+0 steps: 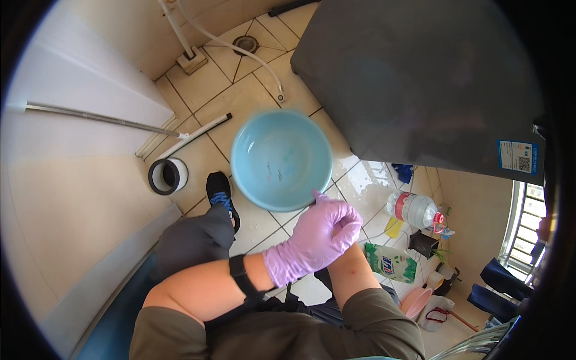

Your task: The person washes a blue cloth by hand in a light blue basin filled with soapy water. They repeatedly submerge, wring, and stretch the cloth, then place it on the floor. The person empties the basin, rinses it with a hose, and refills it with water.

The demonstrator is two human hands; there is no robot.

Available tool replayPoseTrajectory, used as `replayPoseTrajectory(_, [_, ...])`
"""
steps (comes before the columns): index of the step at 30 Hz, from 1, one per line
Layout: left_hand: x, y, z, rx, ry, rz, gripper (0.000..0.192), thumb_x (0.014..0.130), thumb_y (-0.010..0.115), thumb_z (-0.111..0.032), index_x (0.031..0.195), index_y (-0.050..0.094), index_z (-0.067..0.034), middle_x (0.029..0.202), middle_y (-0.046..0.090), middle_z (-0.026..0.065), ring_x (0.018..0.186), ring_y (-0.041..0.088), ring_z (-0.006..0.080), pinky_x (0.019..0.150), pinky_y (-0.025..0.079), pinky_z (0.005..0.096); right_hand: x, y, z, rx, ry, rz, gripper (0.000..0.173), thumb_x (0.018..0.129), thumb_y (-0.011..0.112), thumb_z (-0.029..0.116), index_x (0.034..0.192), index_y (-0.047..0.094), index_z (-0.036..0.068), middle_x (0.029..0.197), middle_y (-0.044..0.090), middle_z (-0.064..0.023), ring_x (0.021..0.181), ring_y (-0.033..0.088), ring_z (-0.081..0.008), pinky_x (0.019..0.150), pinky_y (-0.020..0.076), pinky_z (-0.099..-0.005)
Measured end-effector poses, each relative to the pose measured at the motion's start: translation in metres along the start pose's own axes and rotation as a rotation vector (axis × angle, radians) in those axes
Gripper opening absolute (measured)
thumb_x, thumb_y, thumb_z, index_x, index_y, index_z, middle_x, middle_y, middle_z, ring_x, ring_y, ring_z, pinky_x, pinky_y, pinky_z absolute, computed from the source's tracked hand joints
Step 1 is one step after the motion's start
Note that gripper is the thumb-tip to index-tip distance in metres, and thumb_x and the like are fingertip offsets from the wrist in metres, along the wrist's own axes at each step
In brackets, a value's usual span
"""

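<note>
My left hand [310,238], in a pinkish-purple rubber glove, reaches across my body to my right wrist. Its fingers are curled there and seem to grip glove material, though the exact contact is hidden. Most of my right hand lies behind the left; a purple gloved fingertip [318,195] shows at the far side, apparently its own. Just beyond both hands, a light-blue plastic basin [282,159] rests on the tiled floor. A little clear water seems to lie in it, with dark marks on the bottom. A black strap [242,276] circles my left forearm.
A floor squeegee [193,137] leans left, near a cylindrical filter [168,176]. A hose [243,51] ends beyond the basin. A large grey appliance [414,81] stands right, beside wet tiles [364,180], a large water bottle [414,209], a green-white bag [390,263] and a pink basin [416,302].
</note>
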State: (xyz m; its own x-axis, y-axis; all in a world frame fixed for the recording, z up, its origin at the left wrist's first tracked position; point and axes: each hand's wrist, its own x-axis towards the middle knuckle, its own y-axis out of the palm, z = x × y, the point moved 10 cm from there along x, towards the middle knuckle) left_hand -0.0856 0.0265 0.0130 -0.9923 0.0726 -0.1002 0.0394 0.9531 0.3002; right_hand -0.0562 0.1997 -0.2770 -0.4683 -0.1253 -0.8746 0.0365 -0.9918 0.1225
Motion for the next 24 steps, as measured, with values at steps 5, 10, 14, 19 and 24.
replayPoseTrajectory(5, [-0.006,0.001,0.027,-0.358,-0.357,-0.053,0.009,0.093,0.06,-0.009,0.092,0.06,0.0,0.085,0.063,0.0056,0.076,0.057,0.0113,0.075,0.048,0.0264,0.051,-0.028,0.036,-1.306,0.391,-0.083,0.064,0.089,0.054,0.058,0.113,0.067,0.0,0.108,0.069,-0.0211,0.094,0.067,-0.0283,0.087,0.0501,-0.0382])
replayPoseTrajectory(10, [-0.01,-0.023,0.025,-0.678,-0.476,-0.205,0.01,0.091,0.057,-0.004,0.097,0.06,0.003,0.089,0.066,0.0129,0.081,0.062,0.0199,0.077,0.049,0.0312,0.114,0.048,0.153,-1.541,-0.129,0.022,0.063,0.084,0.051,0.059,0.11,0.07,0.005,0.115,0.067,-0.0179,0.107,0.063,-0.0346,0.095,0.0475,-0.0385])
replayPoseTrajectory(14, [-0.006,-0.055,0.011,-0.82,-0.356,-0.424,0.012,0.089,0.055,-0.005,0.096,0.06,0.002,0.091,0.066,0.0138,0.08,0.061,0.0229,0.075,0.049,0.0356,0.12,0.124,0.227,-1.413,-0.357,-0.056,0.052,0.084,0.053,0.047,0.113,0.068,0.006,0.119,0.065,-0.0178,0.112,0.06,-0.0343,0.096,0.0465,-0.0384])
replayPoseTrajectory(19, [0.0,-0.097,0.003,-0.87,-0.265,-0.581,0.013,0.089,0.054,-0.007,0.094,0.061,0.002,0.086,0.065,0.0119,0.075,0.057,0.0195,0.074,0.046,0.0337,0.173,0.187,0.259,-1.489,-0.334,-0.048,0.046,0.086,0.053,0.039,0.12,0.065,0.011,0.122,0.065,-0.0129,0.114,0.06,-0.0304,0.097,0.0463,-0.0389])
replayPoseTrajectory(24, [0.009,-0.126,0.001,-0.831,-0.296,-0.595,0.012,0.09,0.057,-0.012,0.095,0.06,-0.002,0.089,0.062,0.0079,0.08,0.055,0.0188,0.074,0.045,0.0321,0.229,0.217,0.258,-1.657,-0.432,-0.064,0.052,0.086,0.054,0.045,0.128,0.062,0.014,0.135,0.058,-0.0071,0.128,0.05,-0.0254,0.105,0.0422,-0.0383])
